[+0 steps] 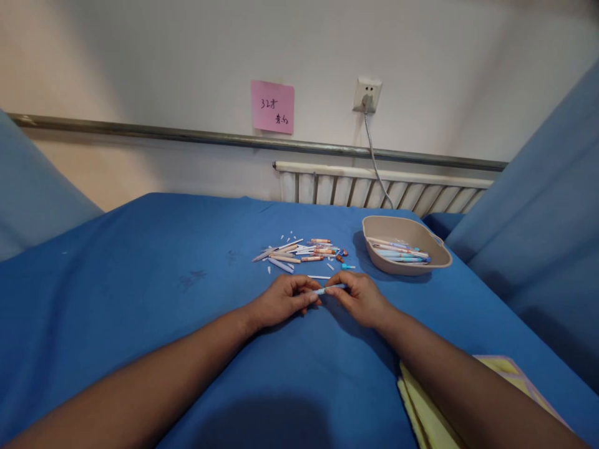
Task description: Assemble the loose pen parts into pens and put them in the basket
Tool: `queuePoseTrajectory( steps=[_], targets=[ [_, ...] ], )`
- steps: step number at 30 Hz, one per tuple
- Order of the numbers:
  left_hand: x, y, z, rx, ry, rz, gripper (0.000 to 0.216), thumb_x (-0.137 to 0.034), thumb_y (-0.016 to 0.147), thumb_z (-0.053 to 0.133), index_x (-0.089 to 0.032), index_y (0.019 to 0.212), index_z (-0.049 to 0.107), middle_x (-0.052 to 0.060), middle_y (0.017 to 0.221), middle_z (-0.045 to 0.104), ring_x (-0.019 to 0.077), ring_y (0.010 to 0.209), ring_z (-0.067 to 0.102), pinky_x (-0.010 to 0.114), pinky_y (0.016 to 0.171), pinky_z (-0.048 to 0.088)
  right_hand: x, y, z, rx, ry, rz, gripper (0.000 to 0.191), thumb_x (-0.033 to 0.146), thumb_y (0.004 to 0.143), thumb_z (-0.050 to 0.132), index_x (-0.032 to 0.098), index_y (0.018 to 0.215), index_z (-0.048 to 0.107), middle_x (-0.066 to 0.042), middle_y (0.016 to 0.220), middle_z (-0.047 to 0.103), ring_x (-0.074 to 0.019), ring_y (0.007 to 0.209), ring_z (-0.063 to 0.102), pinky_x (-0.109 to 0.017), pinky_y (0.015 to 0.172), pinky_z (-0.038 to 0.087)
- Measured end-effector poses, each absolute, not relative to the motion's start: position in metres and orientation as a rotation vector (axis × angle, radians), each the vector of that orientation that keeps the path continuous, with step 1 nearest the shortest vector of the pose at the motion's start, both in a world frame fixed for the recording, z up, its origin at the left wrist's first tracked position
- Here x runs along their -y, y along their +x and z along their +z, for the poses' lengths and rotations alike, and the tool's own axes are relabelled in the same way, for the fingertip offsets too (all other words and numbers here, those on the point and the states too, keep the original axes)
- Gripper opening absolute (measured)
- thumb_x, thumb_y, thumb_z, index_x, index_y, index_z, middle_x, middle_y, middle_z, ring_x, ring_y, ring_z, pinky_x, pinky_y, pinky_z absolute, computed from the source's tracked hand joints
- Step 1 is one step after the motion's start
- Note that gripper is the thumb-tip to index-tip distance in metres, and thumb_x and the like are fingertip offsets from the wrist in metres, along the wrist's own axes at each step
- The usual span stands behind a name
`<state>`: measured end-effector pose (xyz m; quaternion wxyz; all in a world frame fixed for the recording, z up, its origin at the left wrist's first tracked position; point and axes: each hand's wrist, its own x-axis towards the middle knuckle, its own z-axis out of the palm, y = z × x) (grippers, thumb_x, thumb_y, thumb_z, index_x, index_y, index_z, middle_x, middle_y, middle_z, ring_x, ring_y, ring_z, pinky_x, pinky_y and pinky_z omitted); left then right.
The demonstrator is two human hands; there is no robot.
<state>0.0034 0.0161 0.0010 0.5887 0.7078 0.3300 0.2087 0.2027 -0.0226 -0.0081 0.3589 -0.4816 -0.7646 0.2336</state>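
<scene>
Between my two hands lies a light blue pen (321,291), held roughly level just above the blue cloth. My left hand (285,296) is closed on its left part, thumb and fingers pinching it. At the other end my right hand (358,298) pinches the pen too, its fingers covering part of the barrel. Just beyond my hands is a loose pile of pen parts (285,252): barrels, thin white refills and small clear bits. Orange-patterned barrels (312,258) lie on the pile's right side, and a small turquoise piece (346,267) rests nearby.
A beige plastic basket (407,271) holding several pens stands at the right. A folded yellow cloth (433,405) lies under my right forearm. Behind the blue-covered table (140,262) are a radiator (346,184), a metal rail (187,134) and a plugged-in cable (373,153). Blue curtains hang on both sides.
</scene>
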Motion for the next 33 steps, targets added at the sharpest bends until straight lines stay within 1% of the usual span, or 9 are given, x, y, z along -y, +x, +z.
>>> queuePoseTrajectory(
  steps=[3,7,10,13,18,21,23,29,33],
  targets=[
    [-0.0170,0.0033,0.0001,-0.788,1.689,0.486,0.031,-0.037,0.078,0.061,-0.014,0.098,0.063,0.004,0.079,0.067,0.0092,0.059,0.054,0.021,0.056,0.044,0.0234,0.2018,-0.0096,1.975,-1.336,0.656,0.020,0.036,0.088,0.049,0.020,0.083,0.062,0.000,0.064,0.063,-0.0144,0.060,0.058,-0.025,0.058,0.040],
    [-0.0196,0.0030,-0.0007,-0.768,1.685,0.501,0.030,-0.037,0.079,0.060,-0.013,0.096,0.063,0.003,0.077,0.066,0.0087,0.058,0.054,0.021,0.055,0.044,0.0248,0.2008,-0.0111,1.951,-1.286,0.572,0.023,0.032,0.082,0.057,0.020,0.101,0.054,-0.005,0.090,0.064,-0.0156,0.076,0.058,-0.026,0.066,0.042],
    [-0.0200,0.0028,-0.0009,-0.763,1.685,0.495,0.030,-0.037,0.079,0.060,-0.013,0.097,0.063,0.004,0.077,0.066,0.0082,0.057,0.053,0.020,0.055,0.043,0.0242,0.2016,-0.0111,2.026,-1.242,0.506,0.010,0.027,0.084,0.055,0.019,0.088,0.056,-0.004,0.084,0.062,-0.0153,0.076,0.056,-0.026,0.067,0.041],
    [-0.0191,0.0028,-0.0006,-0.778,1.691,0.479,0.031,-0.036,0.079,0.060,-0.012,0.098,0.062,0.004,0.079,0.066,0.0090,0.059,0.054,0.021,0.056,0.044,0.0228,0.2031,-0.0113,2.089,-1.274,0.504,0.021,0.034,0.088,0.049,0.018,0.077,0.058,-0.003,0.073,0.061,-0.0149,0.071,0.055,-0.026,0.065,0.039],
    [-0.0173,0.0030,0.0020,-0.783,1.714,0.471,0.028,-0.035,0.080,0.059,-0.012,0.095,0.063,0.002,0.075,0.064,0.0086,0.058,0.052,0.020,0.056,0.043,0.0232,0.2029,-0.0123,2.034,-1.272,0.518,0.021,0.037,0.083,0.057,0.019,0.094,0.055,-0.004,0.089,0.062,-0.0153,0.078,0.056,-0.026,0.067,0.040],
    [-0.0160,0.0033,0.0040,-0.771,1.719,0.465,0.026,-0.034,0.079,0.060,-0.013,0.094,0.063,0.002,0.075,0.064,0.0089,0.059,0.052,0.021,0.056,0.043,0.0239,0.2020,-0.0115,2.110,-1.239,0.472,0.018,0.034,0.087,0.051,0.018,0.083,0.056,-0.003,0.080,0.061,-0.0145,0.073,0.055,-0.025,0.066,0.039],
    [-0.0154,0.0034,0.0047,-0.761,1.728,0.452,0.025,-0.034,0.078,0.061,-0.013,0.092,0.063,0.001,0.073,0.063,0.0092,0.059,0.052,0.021,0.056,0.042,0.0242,0.2017,-0.0110,2.170,-1.263,0.452,0.029,0.035,0.091,0.043,0.017,0.071,0.055,-0.003,0.070,0.058,-0.0140,0.067,0.053,-0.026,0.064,0.038],
    [-0.0168,0.0027,0.0023,-0.762,1.736,0.480,0.025,-0.035,0.078,0.060,-0.015,0.092,0.063,0.000,0.073,0.063,0.0093,0.059,0.052,0.020,0.057,0.041,0.0257,0.1998,-0.0129,2.066,-1.278,0.574,0.023,0.037,0.082,0.058,0.018,0.093,0.053,-0.002,0.085,0.063,-0.0136,0.072,0.055,-0.023,0.063,0.038],
    [-0.0178,0.0021,0.0006,-0.781,1.734,0.472,0.025,-0.036,0.078,0.061,-0.014,0.091,0.063,0.001,0.075,0.064,0.0099,0.060,0.054,0.021,0.057,0.042,0.0264,0.1996,-0.0123,2.129,-1.289,0.527,0.018,0.033,0.087,0.051,0.018,0.080,0.056,-0.001,0.075,0.062,-0.0128,0.068,0.054,-0.024,0.062,0.036]
  ],
)
